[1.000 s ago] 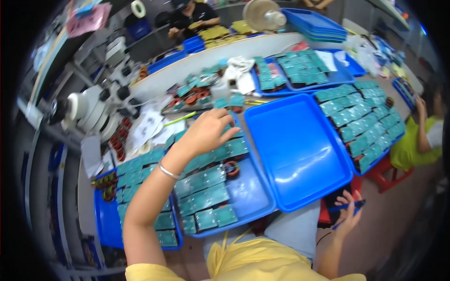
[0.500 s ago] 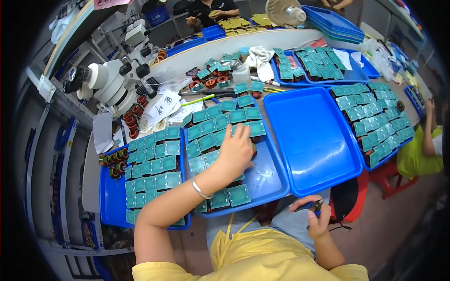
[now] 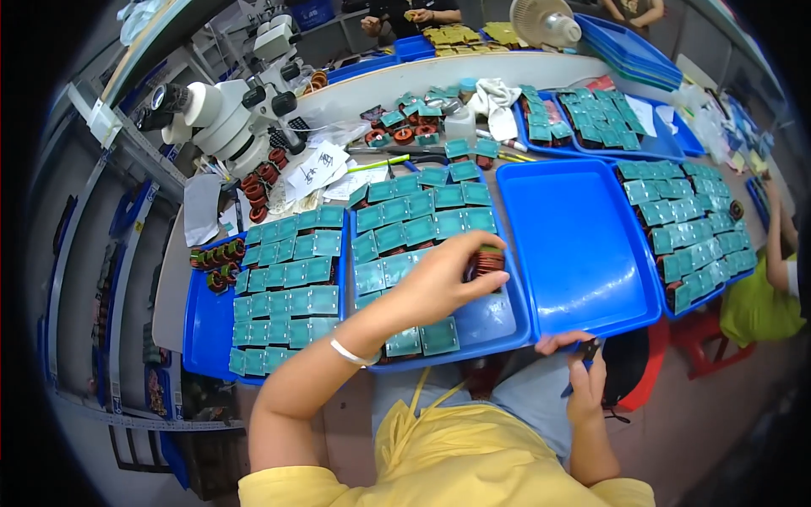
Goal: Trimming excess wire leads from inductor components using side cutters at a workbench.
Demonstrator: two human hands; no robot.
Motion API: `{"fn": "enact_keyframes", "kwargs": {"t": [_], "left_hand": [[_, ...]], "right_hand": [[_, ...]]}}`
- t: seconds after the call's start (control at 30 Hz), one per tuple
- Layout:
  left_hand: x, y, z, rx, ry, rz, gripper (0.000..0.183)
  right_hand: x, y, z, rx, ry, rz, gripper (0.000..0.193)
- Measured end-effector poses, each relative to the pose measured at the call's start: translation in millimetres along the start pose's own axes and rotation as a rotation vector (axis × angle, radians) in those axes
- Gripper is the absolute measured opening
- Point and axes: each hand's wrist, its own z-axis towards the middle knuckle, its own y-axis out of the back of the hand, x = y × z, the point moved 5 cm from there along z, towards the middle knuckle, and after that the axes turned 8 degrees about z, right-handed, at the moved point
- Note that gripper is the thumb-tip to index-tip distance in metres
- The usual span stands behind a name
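My left hand (image 3: 439, 279), reaching in from the lower left, is closed around a copper-wound coil (image 3: 487, 261) with a dark green edge. The coil is held above the right side of a blue tray (image 3: 494, 325). Rows of coils topped with flat teal boards (image 3: 420, 231) fill most of that tray and lie partly under my hand and wrist. At the front edge, my right hand (image 3: 583, 384) is closed on a small pair of cutters (image 3: 589, 348) with dark jaws and blue handles. Most of the handles are hidden by my fingers.
Left stands another blue tray (image 3: 203, 338) of boarded coils; right, a bare-bottomed blue tray (image 3: 583, 245) and a full one beyond. Microscopes (image 3: 224, 118), papers (image 3: 317, 167), pens and loose coils (image 3: 404, 133) lie behind. Two people work across the divider; another sits right.
My left hand has risen from the boards and turned, now with a coil plainly in its fingers. My right hand still grips the cutters. The whole view has shifted slightly.
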Motion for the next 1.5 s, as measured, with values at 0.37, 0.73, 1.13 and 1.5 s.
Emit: {"fn": "enact_keyframes", "kwargs": {"t": [0.37,0.73,1.13,1.5], "left_hand": [[-22,-71,-83,-0.071,0.5,-1.541,0.059],[-20,-67,-98,-0.165,0.245,-1.036,0.039],[-6,-75,-107,-0.134,0.312,-1.291,0.037],[-23,-63,-99,-0.032,0.279,-1.386,0.058]], "right_hand": [[31,-49,41,0.169,0.175,-0.367,0.062],[22,-49,35,0.094,-0.082,-0.269,0.06],[13,-52,41,0.19,-0.268,0.11,0.06],[44,-31,39,0.363,0.032,-0.578,0.052]]}}
